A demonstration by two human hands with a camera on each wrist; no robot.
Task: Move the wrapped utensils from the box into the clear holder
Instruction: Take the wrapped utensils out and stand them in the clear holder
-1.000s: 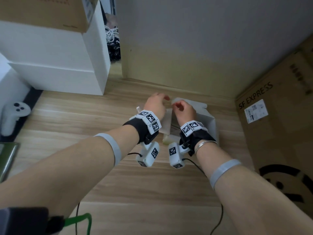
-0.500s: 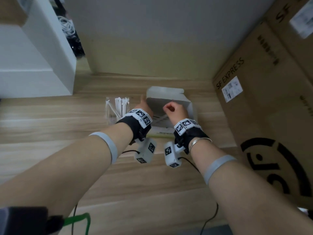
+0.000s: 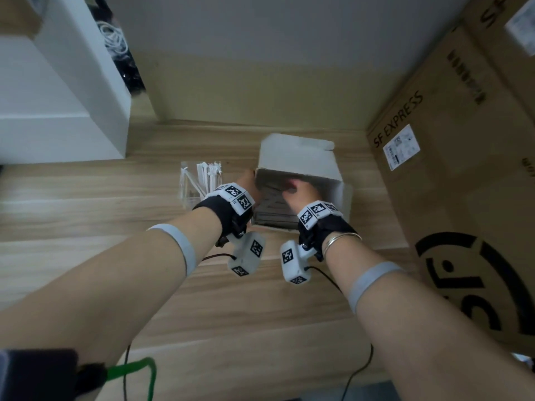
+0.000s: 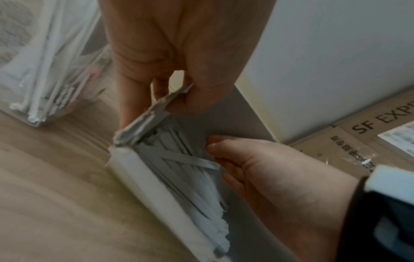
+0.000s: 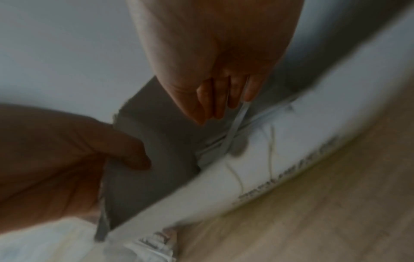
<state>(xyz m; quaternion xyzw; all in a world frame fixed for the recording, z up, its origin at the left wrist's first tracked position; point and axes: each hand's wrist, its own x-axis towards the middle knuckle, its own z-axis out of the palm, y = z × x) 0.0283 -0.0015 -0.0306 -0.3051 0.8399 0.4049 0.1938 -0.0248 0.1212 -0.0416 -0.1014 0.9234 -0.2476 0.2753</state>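
Observation:
A white cardboard box [image 3: 301, 157] lies on the wooden floor with its lid flap raised. Several paper-wrapped utensils [image 4: 179, 168] lie inside it. My left hand [image 3: 248, 180] pinches the torn left edge of the box flap [image 4: 156, 106], thumb on the inside. My right hand [image 3: 293, 189] is inside the box, and its fingers [image 5: 224, 99] pinch one wrapped utensil [image 5: 236, 124] that lies crosswise over the others. The clear holder [image 3: 192, 195] stands just left of the box, with several wrapped utensils [image 3: 207, 172] upright in it.
A large SF EXPRESS carton [image 3: 451, 175] stands close on the right of the box. White furniture [image 3: 72, 105] is at the back left, and a wall [image 3: 260, 82] runs behind. Bare wooden floor [image 3: 260, 328] lies toward me.
The lid flap has been lifted up. My right hand has gone from the flap's edge down into the box, and my left hand has shifted to the box's left edge. The holder has come into view.

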